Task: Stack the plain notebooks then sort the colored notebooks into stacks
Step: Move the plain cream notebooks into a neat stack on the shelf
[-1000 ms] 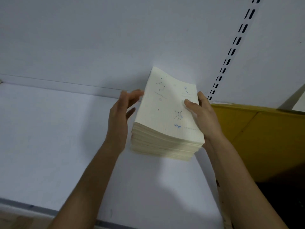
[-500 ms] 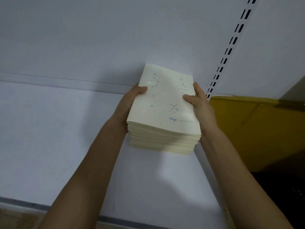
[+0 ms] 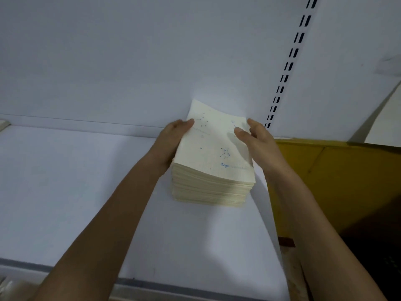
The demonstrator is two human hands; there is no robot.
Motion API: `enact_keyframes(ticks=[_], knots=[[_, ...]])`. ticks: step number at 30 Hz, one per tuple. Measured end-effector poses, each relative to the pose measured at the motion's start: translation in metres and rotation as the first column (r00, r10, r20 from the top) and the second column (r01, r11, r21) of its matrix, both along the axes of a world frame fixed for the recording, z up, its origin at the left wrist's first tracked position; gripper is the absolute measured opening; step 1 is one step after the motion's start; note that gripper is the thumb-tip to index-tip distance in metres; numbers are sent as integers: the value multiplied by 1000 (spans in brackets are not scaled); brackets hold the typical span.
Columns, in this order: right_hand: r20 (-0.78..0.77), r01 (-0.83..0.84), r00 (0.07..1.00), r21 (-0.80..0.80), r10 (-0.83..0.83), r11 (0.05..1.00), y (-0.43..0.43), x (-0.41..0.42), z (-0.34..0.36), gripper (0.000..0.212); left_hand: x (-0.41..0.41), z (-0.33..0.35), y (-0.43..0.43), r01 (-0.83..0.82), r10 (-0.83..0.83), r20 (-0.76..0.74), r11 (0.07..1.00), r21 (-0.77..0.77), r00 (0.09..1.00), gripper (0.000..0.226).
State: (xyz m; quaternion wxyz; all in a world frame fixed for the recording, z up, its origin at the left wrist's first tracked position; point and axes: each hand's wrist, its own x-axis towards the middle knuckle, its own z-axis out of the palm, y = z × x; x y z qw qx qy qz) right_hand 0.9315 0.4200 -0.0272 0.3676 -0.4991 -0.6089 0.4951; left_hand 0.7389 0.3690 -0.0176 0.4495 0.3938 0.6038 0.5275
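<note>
a person's two bare hands frame a thick stack of plain notebooks (image 3: 213,187) standing on a white shelf (image 3: 65,181), seen from a head-worn camera looking forward and down. the stack sits toward the right end of the shelf, its far edge close to the white back panel (image 3: 130,61). the cream cover of the top notebook (image 3: 208,146) carries blue dot-and-line constellation drawings and a small blue word near its front edge; it is too blurred to read with certainty.

the left hand (image 3: 171,137) grips the stack at its left side, thumb (image 3: 187,123) laid over the far left part of the top cover, the other fingers hidden behind the pile. the right hand (image 3: 258,140) is at the stack's right side with its fingers (image 3: 252,123) loose and spread rather than clamped; its thumb (image 3: 239,132) reaches over the top cover's right edge, and whether it actually touches the paper cannot be told. both forearms run up from the bottom of the frame.

behind the right hand, a slotted upright (image 3: 288,66) with paired dark slots climbs the back panel at a slant. a yellow panel (image 3: 336,170) lies just right of the shelf, beside the right forearm, darkening toward the lower right corner.
</note>
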Motion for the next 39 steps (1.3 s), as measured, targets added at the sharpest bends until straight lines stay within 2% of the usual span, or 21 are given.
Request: enact_keyframes(ticks=[2, 5, 7, 12, 15, 18, 20, 24, 27, 31, 39], knots=[[141, -19, 990, 127, 1, 992, -8, -3, 9, 58, -5, 5, -3, -38, 38, -51, 999, 7, 998, 68], [319, -82, 948, 307, -21, 948, -26, -13, 18, 53, -16, 9, -10, -88, 94, -154, 995, 42, 984, 55], [424, -143, 904, 411, -50, 900, -38, -24, 23, 53, -27, 10, -17, -81, 96, -237, 994, 69, 967, 55], [531, -223, 839, 529, -114, 819, -81, -68, 40, 53, -70, 18, -59, -66, 121, -473, 989, 133, 873, 55], [622, -277, 754, 591, -210, 758, -103, -98, 44, 56, -95, 23, -94, -23, 114, -684, 990, 141, 720, 59], [708, -345, 662, 578, -245, 739, -140, -146, 40, 60, -136, 28, -147, -36, 150, -881, 988, 149, 448, 60], [740, -378, 632, 553, -229, 743, -167, -180, 34, 60, -165, 29, -185, -56, 165, -940, 986, 155, 300, 60], [742, -443, 655, 529, -142, 724, -234, -255, 19, 59, -227, 19, -268, -103, 98, -983, 991, 83, 154, 63], [726, -502, 687, 517, -44, 693, -290, -312, 3, 57, -273, 2, -326, -144, 32, -995, 989, 18, 98, 63], [767, -603, 640, 469, 40, 646, -341, -372, -11, 58, -322, -19, -383, -206, -22, -997, 978, -36, 71, 64], [807, -704, 585, 457, 79, 544, -354, -465, -25, 58, -399, -51, -416, -272, -9, -997, 962, -28, 71, 66]])
